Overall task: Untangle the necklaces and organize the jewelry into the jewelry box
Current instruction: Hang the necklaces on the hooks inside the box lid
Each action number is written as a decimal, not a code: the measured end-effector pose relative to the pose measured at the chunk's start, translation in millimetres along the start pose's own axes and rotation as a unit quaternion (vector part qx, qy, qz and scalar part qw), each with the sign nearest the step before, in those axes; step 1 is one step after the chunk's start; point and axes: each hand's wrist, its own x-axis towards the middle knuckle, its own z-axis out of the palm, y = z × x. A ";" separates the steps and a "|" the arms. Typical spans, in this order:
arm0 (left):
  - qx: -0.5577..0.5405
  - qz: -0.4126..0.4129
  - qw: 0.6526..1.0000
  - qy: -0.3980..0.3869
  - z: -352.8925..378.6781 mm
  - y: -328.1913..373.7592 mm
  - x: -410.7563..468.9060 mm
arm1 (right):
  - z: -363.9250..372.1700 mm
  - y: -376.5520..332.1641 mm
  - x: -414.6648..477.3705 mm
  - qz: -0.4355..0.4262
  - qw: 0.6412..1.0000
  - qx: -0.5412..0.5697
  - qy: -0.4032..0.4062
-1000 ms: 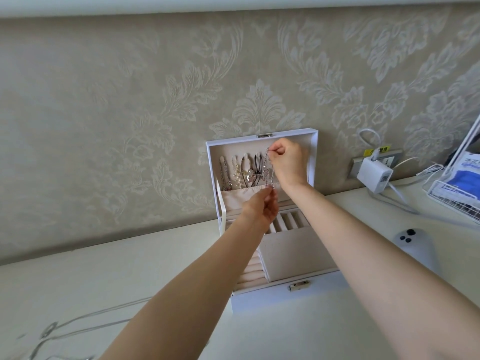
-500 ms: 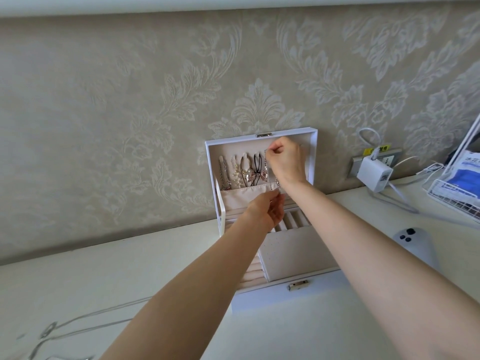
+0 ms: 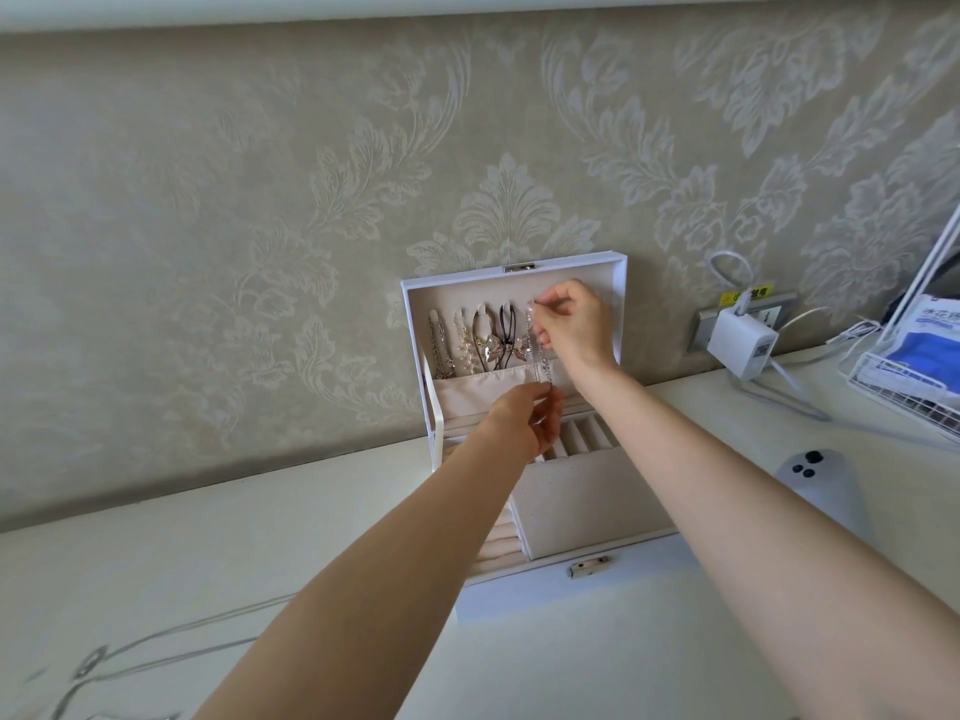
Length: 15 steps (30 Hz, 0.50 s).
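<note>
Now right hand (image 3: pixel 574 324) pinches thin silver chain necklace (image 3: pixel 537 356) high inside white jewelry box (image 3: pixel 622 304) lid; left hand (image 3: pixel 524 420) pinches tail: keep taut.

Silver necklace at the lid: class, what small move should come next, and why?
Probably hook its top inside the lid: the right hand pinches the silver necklace at its top, beside the hung black necklace, while the left hand holds its lower end above the pocket.

matt fabric-lined jewelry box (image 3: pixel 571 506), shiny metal necklace (image 3: pixel 540 358), embossed wallpaper (image 3: pixel 260 200)
</note>
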 end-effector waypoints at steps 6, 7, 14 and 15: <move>0.042 0.022 0.998 0.032 2.2 1.8 -3.1 | -0.8 -2.7 7.6 -0.037 0.999 -0.023 0.002; 0.048 0.024 0.998 0.037 2.1 1.8 -3.8 | -1.0 -2.6 8.2 -0.045 0.999 -0.029 -0.002; 0.050 0.041 0.997 0.033 5.0 -2.3 -7.8 | -7.5 -7.2 5.5 -0.070 0.989 -0.120 -0.051; 0.054 0.046 0.997 0.036 6.2 -2.8 -9.0 | -7.7 -7.6 1.9 -0.066 0.990 -0.116 -0.040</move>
